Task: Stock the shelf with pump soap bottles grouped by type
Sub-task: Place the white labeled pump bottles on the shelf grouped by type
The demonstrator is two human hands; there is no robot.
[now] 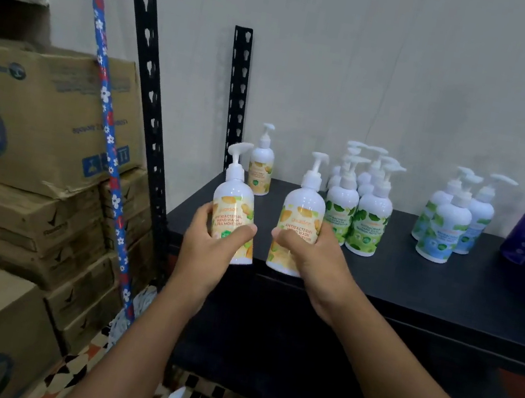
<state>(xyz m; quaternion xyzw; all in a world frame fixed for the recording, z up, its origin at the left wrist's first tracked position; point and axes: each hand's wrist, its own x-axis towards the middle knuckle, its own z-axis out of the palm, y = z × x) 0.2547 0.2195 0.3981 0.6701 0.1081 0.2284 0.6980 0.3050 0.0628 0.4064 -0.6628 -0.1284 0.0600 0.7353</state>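
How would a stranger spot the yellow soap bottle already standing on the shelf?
Look at the black shelf, then its back left corner beside the slotted upright. The yellow-label bottle stands alone there, unlike the clustered green-label bottles to its right.

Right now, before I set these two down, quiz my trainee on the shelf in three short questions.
1. True or false: the left bottle, in the left hand, and the right bottle, in the right hand, are both the yellow type.
2. Which group stands nearest the lone yellow bottle on the shelf? A purple bottles, B green bottles, C blue bottles.
3. How many types stand on the shelf?
Key: 1 true; 2 B; 3 four.
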